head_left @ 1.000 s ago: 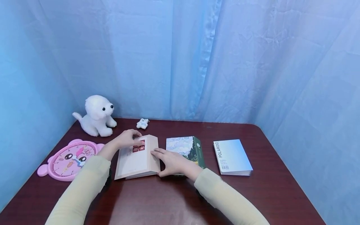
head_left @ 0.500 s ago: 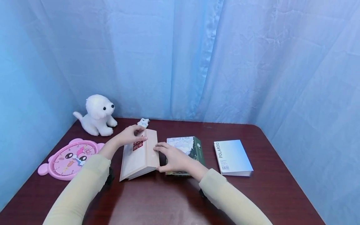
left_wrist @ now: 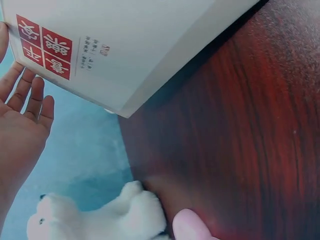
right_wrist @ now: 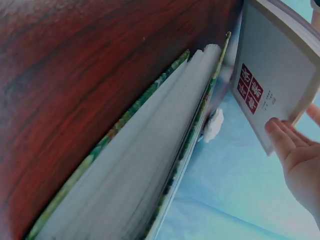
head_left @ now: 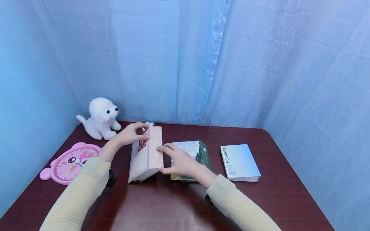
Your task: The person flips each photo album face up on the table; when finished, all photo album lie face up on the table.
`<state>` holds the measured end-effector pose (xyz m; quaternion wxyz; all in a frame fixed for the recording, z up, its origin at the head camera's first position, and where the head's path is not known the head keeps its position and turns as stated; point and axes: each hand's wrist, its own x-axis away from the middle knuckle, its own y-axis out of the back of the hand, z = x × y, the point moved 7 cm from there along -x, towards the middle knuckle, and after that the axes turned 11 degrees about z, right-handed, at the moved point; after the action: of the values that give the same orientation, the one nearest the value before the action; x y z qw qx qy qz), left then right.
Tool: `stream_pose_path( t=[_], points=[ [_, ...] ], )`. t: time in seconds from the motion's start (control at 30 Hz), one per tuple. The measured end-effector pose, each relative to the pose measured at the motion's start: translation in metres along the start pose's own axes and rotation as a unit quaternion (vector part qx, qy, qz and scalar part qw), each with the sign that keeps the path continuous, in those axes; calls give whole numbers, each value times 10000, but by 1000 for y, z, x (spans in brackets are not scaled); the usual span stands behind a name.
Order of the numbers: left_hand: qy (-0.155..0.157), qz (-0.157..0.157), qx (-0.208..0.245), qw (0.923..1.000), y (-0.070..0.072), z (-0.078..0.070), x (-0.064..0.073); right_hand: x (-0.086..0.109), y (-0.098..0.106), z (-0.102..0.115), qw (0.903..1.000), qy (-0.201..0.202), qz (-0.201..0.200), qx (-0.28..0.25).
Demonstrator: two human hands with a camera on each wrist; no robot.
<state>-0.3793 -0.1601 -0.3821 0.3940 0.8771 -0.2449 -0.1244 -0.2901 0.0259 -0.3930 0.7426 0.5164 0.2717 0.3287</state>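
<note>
Book in hand: one beige book point(head_left: 144, 158), left of the table's middle, tilted with its spine turned up and to the right; I cannot tell whether its lower edge touches the table point(head_left: 162, 205).
Red panel: one block of four squares with characters point(head_left: 142, 142) shows on the book's left-facing cover in the head view.
Hands on it: two. The left hand point(head_left: 128, 133) pinches the far end, thumb on one side and fingers on the other; the right hand point(head_left: 180, 162) grips the right side, thumb by the near end of the spine and fingertips farther along.
Other volumes: two. A green book point(head_left: 206, 157) with a painted cover lies just right of the beige one; a Polaroid album point(head_left: 241, 162) lies farther right, well apart.
Toys: two. A white plush dog point(head_left: 101, 118) sits far left; a small white toy point(head_left: 150, 124) is at the far edge, behind the beige book.
Clock: one, pink point(head_left: 69, 165), lying at the left.
In the way: the left sleeve point(head_left: 81, 189) covers the clock's right part; the right hand hides some of the green book; the beige book and left hand hide most of the small toy.
Backdrop: blue curtain point(head_left: 144, 57) beyond the table.
</note>
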Motion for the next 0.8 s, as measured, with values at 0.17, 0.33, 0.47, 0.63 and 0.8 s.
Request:
stream_pose_path(
  t=[0.17, 0.33, 0.47, 0.63, 0.8],
  points=[
    [-11, -27, 109, 9999, 8, -8, 3, 0, 5, 4, 9997, 179, -56, -127],
    [-140, -57, 222, 9996, 15, -15, 2, 1, 12, 9, 9987, 340, -185, -317],
    [-212, -18, 409, 9989, 21, -23, 1, 1, 15, 13, 9978, 372, -211, -503],
    [-135, 46, 520, 9985, 26, -26, 2, 1, 18, 16, 9964, 403, -244, -699],
    [-63, 69, 643, 9979, 27, -26, 6, -1, 24, 22, 9951, 529, -376, -743]
  ],
)
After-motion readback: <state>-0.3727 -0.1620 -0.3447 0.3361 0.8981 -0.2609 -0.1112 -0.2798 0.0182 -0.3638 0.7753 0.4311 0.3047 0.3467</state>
